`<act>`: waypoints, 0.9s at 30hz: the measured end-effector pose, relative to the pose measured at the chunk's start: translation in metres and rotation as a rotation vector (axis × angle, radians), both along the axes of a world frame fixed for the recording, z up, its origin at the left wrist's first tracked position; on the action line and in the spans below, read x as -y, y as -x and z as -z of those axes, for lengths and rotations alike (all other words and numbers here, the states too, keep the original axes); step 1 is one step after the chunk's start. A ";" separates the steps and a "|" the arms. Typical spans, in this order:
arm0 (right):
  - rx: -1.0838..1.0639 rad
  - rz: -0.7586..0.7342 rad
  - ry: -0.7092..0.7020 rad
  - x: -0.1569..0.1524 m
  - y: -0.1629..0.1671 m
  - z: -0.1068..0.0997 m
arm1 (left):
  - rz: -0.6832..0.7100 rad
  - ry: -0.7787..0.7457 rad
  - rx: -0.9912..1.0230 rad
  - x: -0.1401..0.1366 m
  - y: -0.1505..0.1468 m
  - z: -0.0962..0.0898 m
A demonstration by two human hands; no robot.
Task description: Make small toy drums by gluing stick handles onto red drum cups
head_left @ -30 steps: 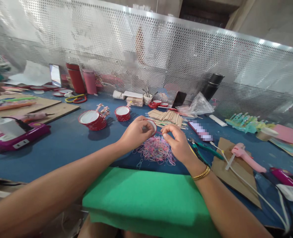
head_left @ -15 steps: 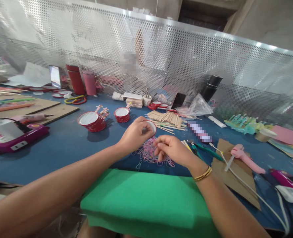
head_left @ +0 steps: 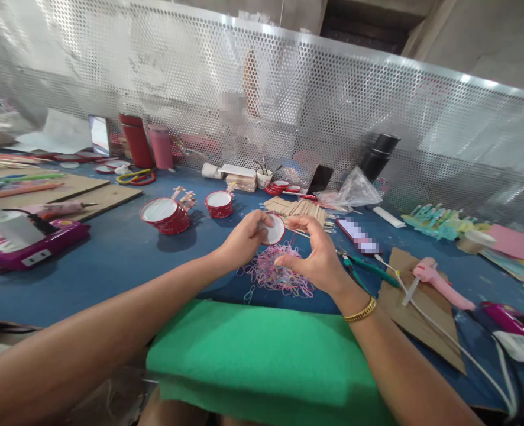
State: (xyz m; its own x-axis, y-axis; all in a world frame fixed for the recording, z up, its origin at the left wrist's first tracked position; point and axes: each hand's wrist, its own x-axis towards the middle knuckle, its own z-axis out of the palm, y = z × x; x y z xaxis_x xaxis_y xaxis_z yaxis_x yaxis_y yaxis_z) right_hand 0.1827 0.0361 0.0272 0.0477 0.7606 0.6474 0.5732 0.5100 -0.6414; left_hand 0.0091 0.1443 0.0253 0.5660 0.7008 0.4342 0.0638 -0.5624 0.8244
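My left hand [head_left: 243,239] pinches a small round white disc with a red rim [head_left: 272,229] by its left edge, above the middle of the table. On the disc's other side, my right hand [head_left: 317,254] is open, its thumb well apart from the fingers. The right fingertips come close to the disc's rim; whether they touch it I cannot tell. A thin pinkish strand [head_left: 293,238] hangs by those fingers, and what it is fixed to is unclear. Beneath both hands lies a tangled heap of pink and purple string loops [head_left: 273,275].
Stacked red-rimmed discs [head_left: 167,220] stand left, with a smaller stack [head_left: 219,204] beside them. Wooden sticks [head_left: 300,210] lie behind my hands. To the right are green-handled pliers [head_left: 371,269], a phone [head_left: 357,235] and a pink glue gun [head_left: 439,283]. Green cloth [head_left: 262,355] covers my lap.
My right hand has opened and its fingers have risen towards the disc. The disc, still in my left hand, has turned so that more of its white face shows.
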 end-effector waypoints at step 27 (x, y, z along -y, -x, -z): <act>0.205 0.190 -0.068 -0.003 -0.007 0.001 | -0.051 0.089 -0.003 0.003 0.002 -0.007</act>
State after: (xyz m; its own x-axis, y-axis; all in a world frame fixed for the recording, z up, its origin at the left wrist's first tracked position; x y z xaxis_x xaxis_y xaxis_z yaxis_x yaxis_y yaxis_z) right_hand 0.1898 0.0389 0.0258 0.0481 0.7049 0.7077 0.7765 0.4193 -0.4704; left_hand 0.0076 0.1416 0.0321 0.5292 0.7648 0.3674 0.0929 -0.4827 0.8709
